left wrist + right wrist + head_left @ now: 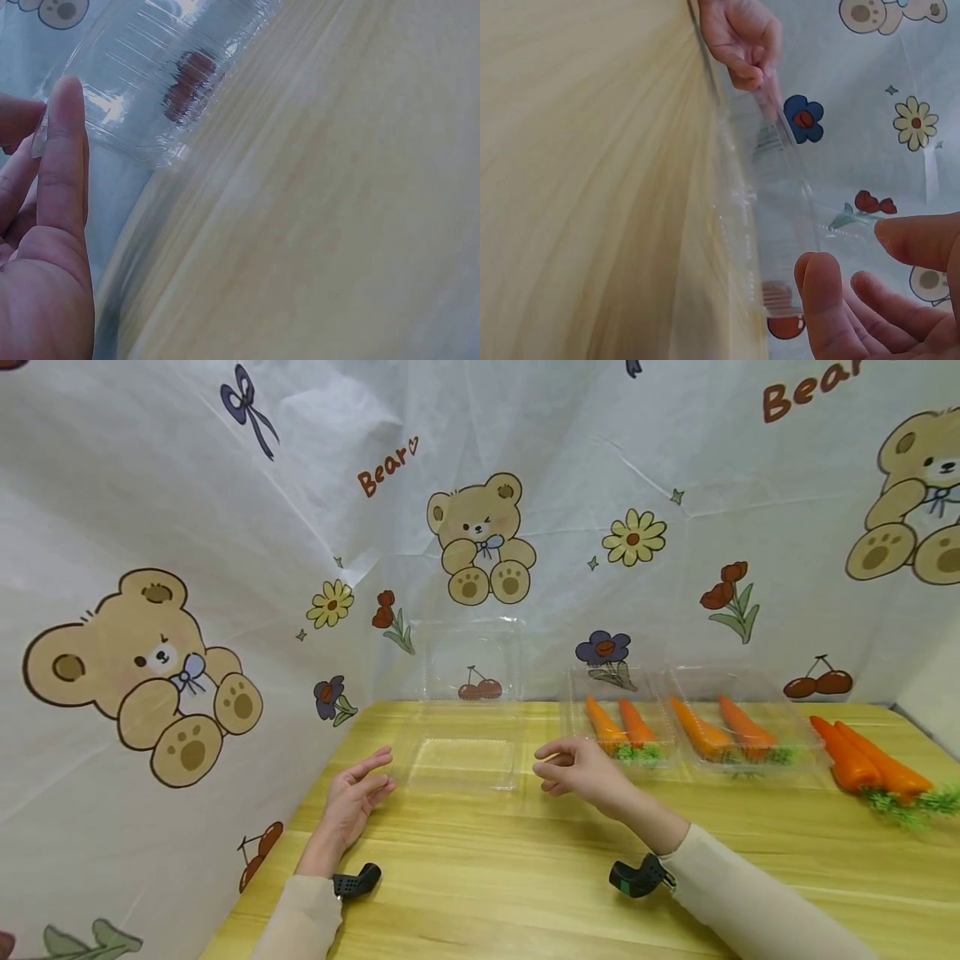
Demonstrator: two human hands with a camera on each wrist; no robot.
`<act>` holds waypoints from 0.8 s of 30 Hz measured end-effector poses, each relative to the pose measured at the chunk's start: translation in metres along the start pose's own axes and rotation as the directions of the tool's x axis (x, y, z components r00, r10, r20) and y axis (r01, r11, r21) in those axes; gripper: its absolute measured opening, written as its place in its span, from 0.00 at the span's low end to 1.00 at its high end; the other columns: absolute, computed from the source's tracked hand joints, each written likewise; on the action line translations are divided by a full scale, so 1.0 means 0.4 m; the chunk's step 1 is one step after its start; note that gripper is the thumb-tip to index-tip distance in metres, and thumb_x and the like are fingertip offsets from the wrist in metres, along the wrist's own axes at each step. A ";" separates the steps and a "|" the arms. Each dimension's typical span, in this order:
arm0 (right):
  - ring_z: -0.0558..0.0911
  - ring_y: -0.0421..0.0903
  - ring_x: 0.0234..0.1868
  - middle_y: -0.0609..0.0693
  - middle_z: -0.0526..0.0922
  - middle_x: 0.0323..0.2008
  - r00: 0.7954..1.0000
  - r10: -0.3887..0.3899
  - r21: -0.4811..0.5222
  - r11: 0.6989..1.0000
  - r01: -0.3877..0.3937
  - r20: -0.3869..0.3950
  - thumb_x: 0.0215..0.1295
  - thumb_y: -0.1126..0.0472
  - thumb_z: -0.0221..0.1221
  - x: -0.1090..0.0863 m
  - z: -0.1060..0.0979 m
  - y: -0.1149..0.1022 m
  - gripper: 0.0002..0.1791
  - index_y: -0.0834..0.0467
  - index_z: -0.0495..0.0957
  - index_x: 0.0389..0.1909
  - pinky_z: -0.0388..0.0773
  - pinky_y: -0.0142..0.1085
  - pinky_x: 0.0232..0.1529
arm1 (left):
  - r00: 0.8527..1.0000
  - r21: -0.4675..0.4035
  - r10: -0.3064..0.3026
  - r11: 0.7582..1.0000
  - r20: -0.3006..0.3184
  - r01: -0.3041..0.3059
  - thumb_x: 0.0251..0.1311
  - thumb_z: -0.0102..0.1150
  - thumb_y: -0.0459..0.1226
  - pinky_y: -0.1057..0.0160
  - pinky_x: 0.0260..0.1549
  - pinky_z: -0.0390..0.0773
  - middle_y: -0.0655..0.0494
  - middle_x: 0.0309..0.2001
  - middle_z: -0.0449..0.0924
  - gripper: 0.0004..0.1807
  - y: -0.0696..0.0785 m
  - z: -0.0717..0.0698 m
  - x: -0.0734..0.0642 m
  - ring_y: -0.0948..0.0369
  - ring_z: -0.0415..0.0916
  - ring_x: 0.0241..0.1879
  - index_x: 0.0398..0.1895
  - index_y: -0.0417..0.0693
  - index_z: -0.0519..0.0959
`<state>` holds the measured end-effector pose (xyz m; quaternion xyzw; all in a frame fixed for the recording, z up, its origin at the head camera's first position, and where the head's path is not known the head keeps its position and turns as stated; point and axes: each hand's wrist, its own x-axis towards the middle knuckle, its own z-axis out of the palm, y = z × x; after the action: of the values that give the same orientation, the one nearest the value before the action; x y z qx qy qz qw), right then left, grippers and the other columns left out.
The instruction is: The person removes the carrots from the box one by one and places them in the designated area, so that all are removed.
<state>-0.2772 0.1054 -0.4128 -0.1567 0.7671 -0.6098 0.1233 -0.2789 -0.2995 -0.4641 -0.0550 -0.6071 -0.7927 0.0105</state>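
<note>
A clear plastic clamshell box sits on the wooden table, its lid raised toward the back cloth. At its left side is my left hand, and in the left wrist view the thumb and a finger pinch the thin plastic edge. My right hand hovers just off the box's right side, thumb and fingers apart with nothing held. The right wrist view shows the box between both hands.
Two more clear boxes, a nearer one and another, each hold two toy carrots. Loose toy carrots with green tops lie at the far right of the table. A bear-print cloth hangs behind and at the left.
</note>
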 end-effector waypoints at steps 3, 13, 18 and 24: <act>0.88 0.62 0.43 0.71 0.84 0.51 1.000 0.019 0.012 1.000 -0.019 -0.006 0.73 0.62 0.62 0.014 0.028 0.004 0.24 0.73 0.72 0.62 0.90 0.50 0.46 | 1.000 -0.003 -0.004 1.000 0.001 0.004 0.68 0.57 0.22 0.68 0.45 0.88 0.49 0.76 0.65 0.28 -0.004 -0.003 -0.002 0.64 0.85 0.38 0.69 0.18 0.65; 0.89 0.60 0.38 0.66 0.88 0.41 0.992 0.062 0.050 0.997 -0.057 -0.108 0.68 0.68 0.64 0.045 0.108 0.006 0.27 0.71 0.71 0.65 0.91 0.47 0.40 | 1.000 -0.002 -0.007 1.000 -0.009 0.007 0.71 0.55 0.25 0.69 0.44 0.88 0.49 0.75 0.66 0.26 -0.002 -0.002 -0.005 0.66 0.84 0.36 0.69 0.18 0.65; 0.88 0.52 0.31 0.65 0.87 0.38 0.984 0.092 0.120 0.990 -0.074 -0.154 0.67 0.70 0.64 0.054 0.123 0.014 0.32 0.68 0.66 0.70 0.91 0.45 0.36 | 1.000 0.007 -0.015 1.000 -0.027 0.015 0.71 0.58 0.26 0.69 0.44 0.88 0.47 0.76 0.65 0.28 0.002 -0.001 -0.007 0.66 0.84 0.36 0.69 0.18 0.64; 0.86 0.47 0.27 0.66 0.86 0.38 0.980 0.129 0.237 0.967 -0.091 -0.150 0.67 0.73 0.63 0.061 0.133 0.019 0.37 0.67 0.60 0.74 0.90 0.41 0.33 | 0.999 0.015 -0.020 1.000 -0.043 0.020 0.69 0.58 0.25 0.68 0.45 0.88 0.50 0.74 0.68 0.27 0.006 -0.010 -0.014 0.65 0.84 0.36 0.68 0.20 0.67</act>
<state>-0.2802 0.0497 -0.4321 -0.0474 0.7068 -0.6971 0.1106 -0.2732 -0.3041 -0.4633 -0.0317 -0.6133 -0.7890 0.0161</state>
